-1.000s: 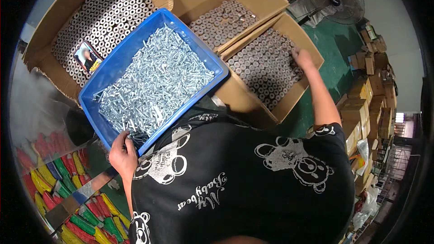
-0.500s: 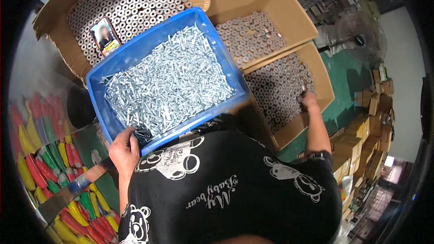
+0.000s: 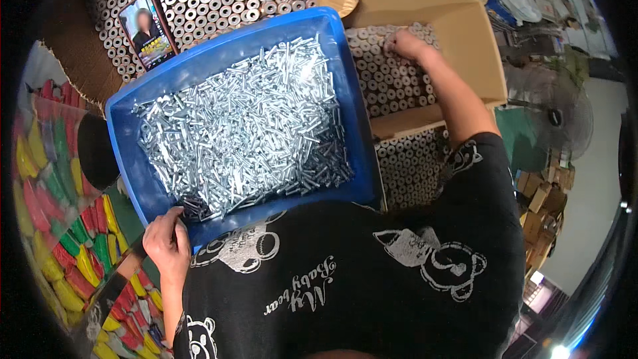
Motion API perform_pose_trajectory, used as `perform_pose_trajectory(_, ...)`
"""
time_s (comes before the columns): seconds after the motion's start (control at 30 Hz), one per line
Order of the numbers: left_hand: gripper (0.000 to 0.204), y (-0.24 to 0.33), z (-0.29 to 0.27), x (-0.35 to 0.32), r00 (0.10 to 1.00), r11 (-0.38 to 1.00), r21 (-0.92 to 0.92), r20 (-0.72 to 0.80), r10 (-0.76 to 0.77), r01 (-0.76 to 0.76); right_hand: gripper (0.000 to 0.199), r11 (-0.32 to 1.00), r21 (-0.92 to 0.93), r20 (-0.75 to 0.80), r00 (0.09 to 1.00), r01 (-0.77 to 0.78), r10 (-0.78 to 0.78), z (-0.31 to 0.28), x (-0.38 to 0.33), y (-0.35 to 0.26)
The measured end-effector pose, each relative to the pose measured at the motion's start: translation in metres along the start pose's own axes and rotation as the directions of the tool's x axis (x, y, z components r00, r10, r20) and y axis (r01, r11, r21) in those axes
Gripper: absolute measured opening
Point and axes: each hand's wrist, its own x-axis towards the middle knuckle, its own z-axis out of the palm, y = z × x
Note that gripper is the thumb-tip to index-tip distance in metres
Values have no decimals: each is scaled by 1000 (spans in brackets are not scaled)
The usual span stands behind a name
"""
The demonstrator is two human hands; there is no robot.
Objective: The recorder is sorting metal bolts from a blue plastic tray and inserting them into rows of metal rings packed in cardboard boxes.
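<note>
Your right hand (image 3: 405, 45) is at the end of an arm stretched forward and to the right, elbow slightly bent. Its fingers curl down among grey rings (image 3: 382, 78) inside an open cardboard box (image 3: 458, 26); you cannot tell from here whether they have hold of one. Your left hand (image 3: 167, 238) sits low on your left, forearm pointing forward, fingers bent over the near left corner of a blue tub (image 3: 364, 173). How firmly it grips is unclear.

The tub lies tilted in front of your black shirt (image 3: 345, 279), filled with loose silvery pins (image 3: 246, 126). More rings fill the space just nearer you than the right-hand box. Beyond the tub's far left side, a torn box (image 3: 80, 70) holds rows of rings, with a lit phone (image 3: 147, 32) leaning there. Farther out, coloured bundles (image 3: 93, 252) lie left and a fan (image 3: 555, 116) stands right.
</note>
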Motion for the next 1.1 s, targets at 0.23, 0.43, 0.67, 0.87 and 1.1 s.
perform_pose_trajectory(0.23,17,2,-2,1,999,999,42,45,-20,18,45,893,-409,-457,805,189,-379,92,133,52)
perform_pose_trajectory(0.43,17,-1,4,-9,999,998,69,30,-16,14,32,837,-490,-343,829,244,-442,99,107,-51)
perform_pose_trajectory(0.67,16,1,2,4,999,999,39,13,35,-36,25,944,-294,-521,803,150,-290,153,246,36)
perform_pose_trajectory(0.87,17,7,4,-5,998,996,76,37,-47,44,35,716,567,-325,909,408,-261,161,171,-46)
perform_pose_trajectory(1.1,17,-2,2,-15,997,991,118,36,-73,69,18,910,-307,-467,789,279,-399,122,157,-54)
